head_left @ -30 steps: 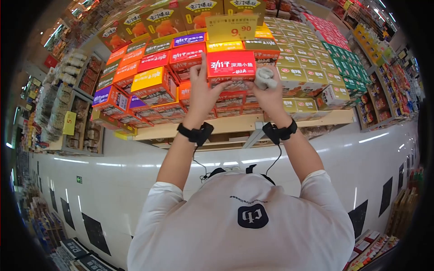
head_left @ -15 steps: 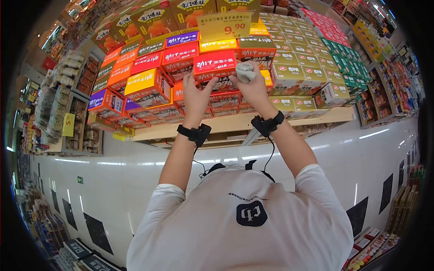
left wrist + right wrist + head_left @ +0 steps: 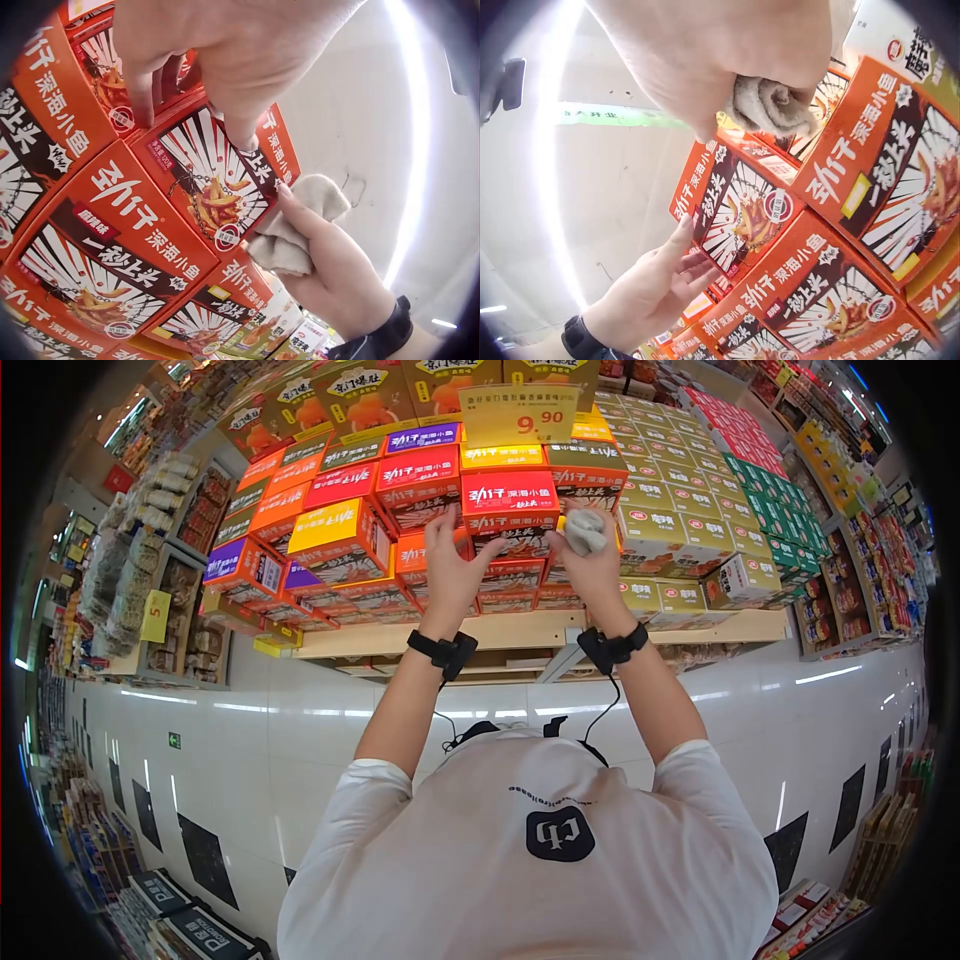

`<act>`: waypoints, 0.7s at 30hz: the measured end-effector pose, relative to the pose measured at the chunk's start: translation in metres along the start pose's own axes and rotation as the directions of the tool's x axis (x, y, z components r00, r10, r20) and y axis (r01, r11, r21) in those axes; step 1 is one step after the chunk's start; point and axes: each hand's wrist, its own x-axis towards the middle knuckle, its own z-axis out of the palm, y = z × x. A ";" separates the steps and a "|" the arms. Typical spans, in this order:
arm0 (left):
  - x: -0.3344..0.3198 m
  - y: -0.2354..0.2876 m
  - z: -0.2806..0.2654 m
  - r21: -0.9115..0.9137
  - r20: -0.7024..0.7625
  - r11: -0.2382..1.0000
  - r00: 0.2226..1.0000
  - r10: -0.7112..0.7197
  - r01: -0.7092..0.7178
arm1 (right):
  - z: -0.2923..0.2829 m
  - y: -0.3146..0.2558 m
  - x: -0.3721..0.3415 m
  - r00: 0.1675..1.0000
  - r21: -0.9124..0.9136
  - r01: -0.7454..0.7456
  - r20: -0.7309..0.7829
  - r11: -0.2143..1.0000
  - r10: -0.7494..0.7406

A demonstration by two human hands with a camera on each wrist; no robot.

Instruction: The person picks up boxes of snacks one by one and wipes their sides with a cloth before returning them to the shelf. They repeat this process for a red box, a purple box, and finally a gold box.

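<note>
A red snack box (image 3: pixel 509 493) sits on the front rows of a stack of similar boxes, its printed front facing me. My left hand (image 3: pixel 455 577) is at its left front; in the left wrist view the thumb (image 3: pixel 244 135) touches the printed front, and the other fingers extend toward the box's side. My right hand (image 3: pixel 594 572) grips a folded greyish-white cloth (image 3: pixel 585 532) at the box's right front corner. In the left wrist view the right thumb lies against the box's edge, with the cloth (image 3: pixel 304 225) bunched in the hand.
A yellow price sign (image 3: pixel 518 414) stands behind the red box. Yellow-topped boxes (image 3: pixel 335 530) lie to the left, gold boxes (image 3: pixel 655 540) to the right. The wooden shelf edge (image 3: pixel 400 647) runs below the stack. More shelves flank both sides.
The red box has gone from tilted toward me, between both hands, to sitting farther back on the stack. My left fingers have come down from its left side. The cloth stays in my right hand.
</note>
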 end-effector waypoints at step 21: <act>-0.480 -0.212 -0.289 0.809 0.541 0.505 -0.044 -0.840 0.301 | -0.155 0.090 -0.295 0.726 -0.304 -0.526 0.327 0.794 0.605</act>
